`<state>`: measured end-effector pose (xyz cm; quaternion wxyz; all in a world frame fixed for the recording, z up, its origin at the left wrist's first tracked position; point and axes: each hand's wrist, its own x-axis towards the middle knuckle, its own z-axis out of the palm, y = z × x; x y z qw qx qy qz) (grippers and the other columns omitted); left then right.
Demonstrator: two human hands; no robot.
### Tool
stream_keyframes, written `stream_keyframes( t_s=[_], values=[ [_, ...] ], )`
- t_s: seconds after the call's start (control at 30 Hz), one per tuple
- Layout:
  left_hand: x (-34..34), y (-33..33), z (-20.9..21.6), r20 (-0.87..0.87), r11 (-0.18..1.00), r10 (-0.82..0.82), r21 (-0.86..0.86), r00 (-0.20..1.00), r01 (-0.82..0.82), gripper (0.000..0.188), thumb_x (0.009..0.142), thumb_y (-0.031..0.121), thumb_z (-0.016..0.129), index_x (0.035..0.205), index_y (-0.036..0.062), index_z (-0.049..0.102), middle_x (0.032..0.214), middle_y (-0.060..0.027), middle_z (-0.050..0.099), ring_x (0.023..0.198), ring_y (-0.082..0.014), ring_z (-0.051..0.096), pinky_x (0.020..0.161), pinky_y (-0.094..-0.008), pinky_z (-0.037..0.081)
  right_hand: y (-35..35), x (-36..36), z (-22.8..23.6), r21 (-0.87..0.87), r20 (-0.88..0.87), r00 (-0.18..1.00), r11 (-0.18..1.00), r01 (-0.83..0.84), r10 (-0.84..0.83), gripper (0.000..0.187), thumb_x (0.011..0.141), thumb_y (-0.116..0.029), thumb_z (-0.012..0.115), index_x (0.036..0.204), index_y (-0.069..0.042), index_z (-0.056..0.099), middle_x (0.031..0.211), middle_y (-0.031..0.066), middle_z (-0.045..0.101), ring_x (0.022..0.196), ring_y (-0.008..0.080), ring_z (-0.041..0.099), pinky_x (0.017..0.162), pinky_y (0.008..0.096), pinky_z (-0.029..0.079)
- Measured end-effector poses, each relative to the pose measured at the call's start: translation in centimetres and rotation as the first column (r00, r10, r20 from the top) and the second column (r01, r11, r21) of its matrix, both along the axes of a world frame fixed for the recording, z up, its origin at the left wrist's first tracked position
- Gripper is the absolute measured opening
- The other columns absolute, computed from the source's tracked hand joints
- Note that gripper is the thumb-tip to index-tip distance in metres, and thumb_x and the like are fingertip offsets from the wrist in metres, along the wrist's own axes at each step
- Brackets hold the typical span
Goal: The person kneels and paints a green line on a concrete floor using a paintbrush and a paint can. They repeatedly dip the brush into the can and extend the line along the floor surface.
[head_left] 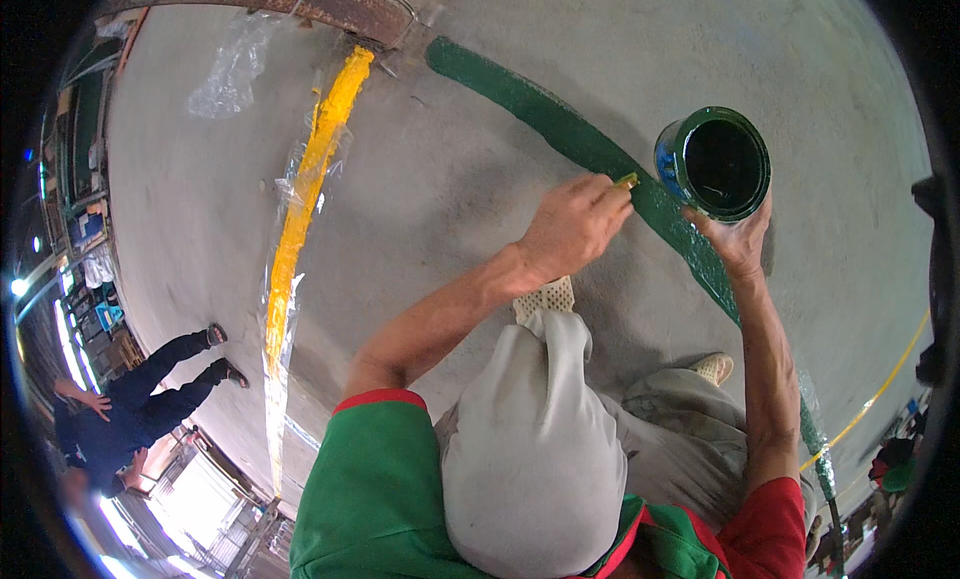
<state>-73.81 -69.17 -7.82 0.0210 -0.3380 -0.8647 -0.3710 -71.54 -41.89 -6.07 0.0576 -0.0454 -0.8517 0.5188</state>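
My left hand is closed around what looks like a paintbrush. Only a small yellowish piece of it shows past the fingers, at the near edge of a wet-looking dark green painted stripe on the floor. In my right hand is a paint can, gripped from below and at its side. The can is tilted, its round mouth facing up, with dark green paint inside and smeared on the rim. It hangs just right of the stripe.
A yellow stripe with clear plastic film runs along the left. A rusty metal beam lies at the top. Another person in dark clothes stands at far left, near cluttered shelves. My bent knee is below my hands.
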Motion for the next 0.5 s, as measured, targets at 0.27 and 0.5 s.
stream_keyframes(
  t_s=[0.27,0.5],
  values=[
    [-10.4,-10.7,-0.6,0.154,0.891,0.454,-0.065,0.878,-0.449,0.032,0.108,0.034,0.062,0.110,0.0036,0.071,0.088,-0.0154,0.076,0.073,-0.0282,0.073,0.066,-0.0408,0.055,0.6,0.3,-0.3,0.046,-0.017,0.999,0.999,0.029,-0.028,0.100,0.063,-0.040,0.101,0.142,-0.005,0.052,0.133,0.0150,0.067,0.124,0.0305,0.067,0.112,0.0469,0.052],
    [-14.6,-13.5,-0.6,-0.473,0.838,0.256,-0.326,0.843,-0.438,0.017,0.103,0.019,0.067,0.107,0.0039,0.072,0.096,-0.0127,0.070,0.087,-0.0320,0.070,0.073,-0.0429,0.056,0.9,0.3,0.0,0.065,-0.059,0.998,0.998,0.026,-0.022,0.099,0.063,-0.035,0.100,0.144,-0.006,0.051,0.135,0.0145,0.066,0.125,0.0304,0.066,0.113,0.0469,0.051]
  ],
)
